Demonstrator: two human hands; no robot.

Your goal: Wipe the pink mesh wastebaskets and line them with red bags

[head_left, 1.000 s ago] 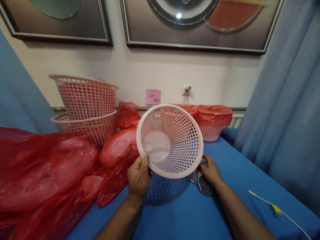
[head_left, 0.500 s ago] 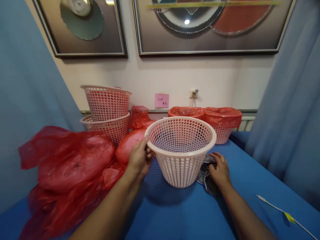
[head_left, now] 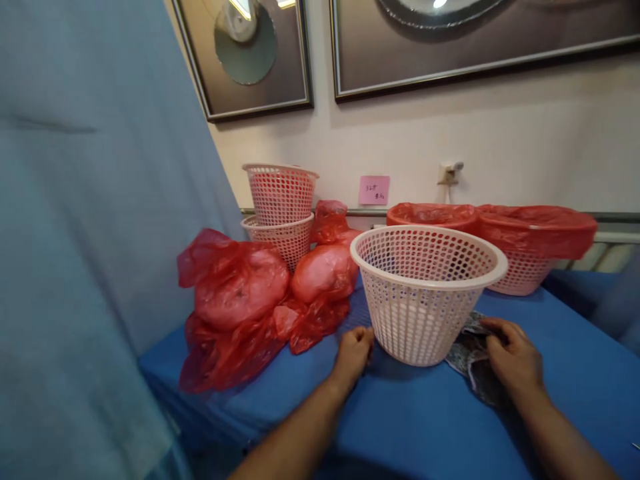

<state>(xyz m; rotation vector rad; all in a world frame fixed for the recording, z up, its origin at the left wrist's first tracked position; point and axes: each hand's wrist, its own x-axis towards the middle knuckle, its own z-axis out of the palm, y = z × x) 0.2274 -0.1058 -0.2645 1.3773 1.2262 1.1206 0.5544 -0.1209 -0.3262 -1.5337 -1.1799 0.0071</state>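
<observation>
A white perforated plastic basket (head_left: 415, 327) stands upright on the blue-covered bed (head_left: 400, 427). My left hand (head_left: 355, 357) is curled closed, low beside the basket's left wall. Its fingertips are hidden, so I cannot tell what they hold, if anything. To the right of the basket's base lies a crumpled dark grey cloth (head_left: 487, 381) with a pale edge. My right hand (head_left: 517, 357) pinches this cloth between thumb and fingers. Part of the cloth is covered by the hand and the basket.
Red plastic bags (head_left: 240, 287), bulging, lie at the left before two stacked baskets (head_left: 283, 193). Two red-lined baskets (head_left: 537, 233) stand behind on the right. A pink note (head_left: 374, 190) and a socket (head_left: 449, 175) are on the wall. A blue curtain (head_left: 75, 233) hangs at left.
The view has swung left. My left hand has let go of the basket's rim and dropped to beside its lower wall. My right hand's fingers have closed on the cloth.
</observation>
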